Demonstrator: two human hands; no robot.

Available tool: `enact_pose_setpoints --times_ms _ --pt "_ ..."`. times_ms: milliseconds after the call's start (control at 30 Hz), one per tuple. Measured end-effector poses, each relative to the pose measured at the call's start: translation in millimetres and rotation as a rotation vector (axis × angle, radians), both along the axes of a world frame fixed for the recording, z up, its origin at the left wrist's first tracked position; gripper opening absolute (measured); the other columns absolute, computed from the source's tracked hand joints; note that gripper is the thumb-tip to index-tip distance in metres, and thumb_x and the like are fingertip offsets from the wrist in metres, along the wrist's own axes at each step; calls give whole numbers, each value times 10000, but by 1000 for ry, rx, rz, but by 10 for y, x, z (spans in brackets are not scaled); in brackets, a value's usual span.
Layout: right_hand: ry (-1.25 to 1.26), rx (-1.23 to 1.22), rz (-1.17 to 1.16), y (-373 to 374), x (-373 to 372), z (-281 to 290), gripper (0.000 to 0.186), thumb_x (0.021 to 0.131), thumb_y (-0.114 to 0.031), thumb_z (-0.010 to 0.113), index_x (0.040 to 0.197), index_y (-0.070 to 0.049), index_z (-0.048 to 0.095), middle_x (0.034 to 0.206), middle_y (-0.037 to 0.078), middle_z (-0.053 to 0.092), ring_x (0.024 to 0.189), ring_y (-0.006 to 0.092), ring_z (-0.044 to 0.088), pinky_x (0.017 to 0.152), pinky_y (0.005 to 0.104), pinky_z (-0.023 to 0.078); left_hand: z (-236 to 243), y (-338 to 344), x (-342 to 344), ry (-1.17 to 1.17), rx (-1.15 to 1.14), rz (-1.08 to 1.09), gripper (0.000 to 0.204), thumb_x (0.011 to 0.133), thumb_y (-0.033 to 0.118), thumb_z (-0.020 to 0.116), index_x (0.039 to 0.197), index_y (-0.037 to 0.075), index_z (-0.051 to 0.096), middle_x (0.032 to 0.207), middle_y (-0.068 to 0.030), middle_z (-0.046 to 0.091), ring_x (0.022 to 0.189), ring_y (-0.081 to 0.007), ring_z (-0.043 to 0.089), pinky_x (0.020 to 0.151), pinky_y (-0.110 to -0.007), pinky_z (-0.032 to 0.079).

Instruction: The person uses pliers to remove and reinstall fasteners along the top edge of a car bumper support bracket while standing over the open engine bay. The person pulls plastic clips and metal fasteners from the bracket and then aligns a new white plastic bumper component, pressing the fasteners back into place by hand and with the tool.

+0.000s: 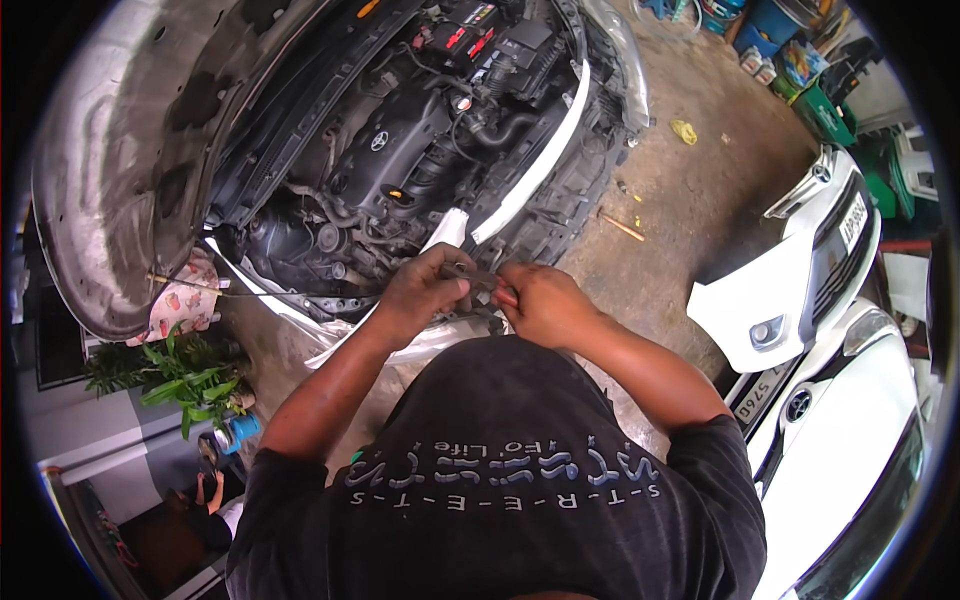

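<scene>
Grey metal tool (478,281) | L hand (425,290) & R hand (540,303) both clenched on it | engine (400,160) just beyond grip

Car workshop, open engine bay (400,150), detached bumper (790,270)

We see both forearms rising from the lower edge, bare below short dark sleeves, elbows bent outward and converging toward the centre. The left hand (425,290) sits knuckles up, fingers curled inward in a closed grip, thumb side turned toward the other hand. The right hand (540,300) meets it at the same height, fingers folded tight, back of the hand facing us. The two hands touch or nearly touch at the fingertips; wrists are roughly level, slightly flexed.
</scene>
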State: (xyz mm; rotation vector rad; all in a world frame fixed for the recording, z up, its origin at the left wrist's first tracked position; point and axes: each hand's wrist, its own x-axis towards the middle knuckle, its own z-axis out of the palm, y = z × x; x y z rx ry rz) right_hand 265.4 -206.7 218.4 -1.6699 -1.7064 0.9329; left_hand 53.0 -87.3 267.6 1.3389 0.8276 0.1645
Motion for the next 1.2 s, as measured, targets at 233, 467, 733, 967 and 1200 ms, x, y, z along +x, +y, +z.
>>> enact_pose_setpoints --times_ms 233,467,733,967,1200 --pt "-98 -117 27 131 -232 -403 306 975 -301 679 1159 -57 672 971 250 741 931 434 731 806 558 568 -618 -71 -80 90 82 311 184 1080 204 641 964 61 644 818 12 637 709 -58 565 633 -250 451" --pt "209 -70 96 -20 -216 -856 257 956 -206 713 1093 -38 576 967 237 668 962 454 674 835 512 529 -876 151 -477 228 180 557 262 1068 296 671 887 107 653 682 55 534 532 -40 414 492 -264 305" --pt "400 -407 -180 -225 -32 -1507 274 955 -200 745 1022 -27 544 914 207 642 860 361 641 802 445 503 -1055 840 -789 274 382 746 319 1038 249 706 819 18 689 733 -2 624 679 -133 517 656 -331 431" --pt "579 -419 -433 -83 -325 -1423 248 955 -161 765 879 -50 556 791 69 603 702 166 563 678 357 482 -707 1623 -744 -172 -38 749 232 1032 299 723 1014 85 634 800 36 535 595 -45 422 506 -223 316" --pt "678 -388 -542 219 -487 -1061 201 971 -116 744 880 -61 573 766 -21 518 681 106 501 638 316 452 -1149 2601 -1146 -540 -244 1149 196 1074 261 643 1013 76 625 771 26 493 595 -91 427 526 -254 341"
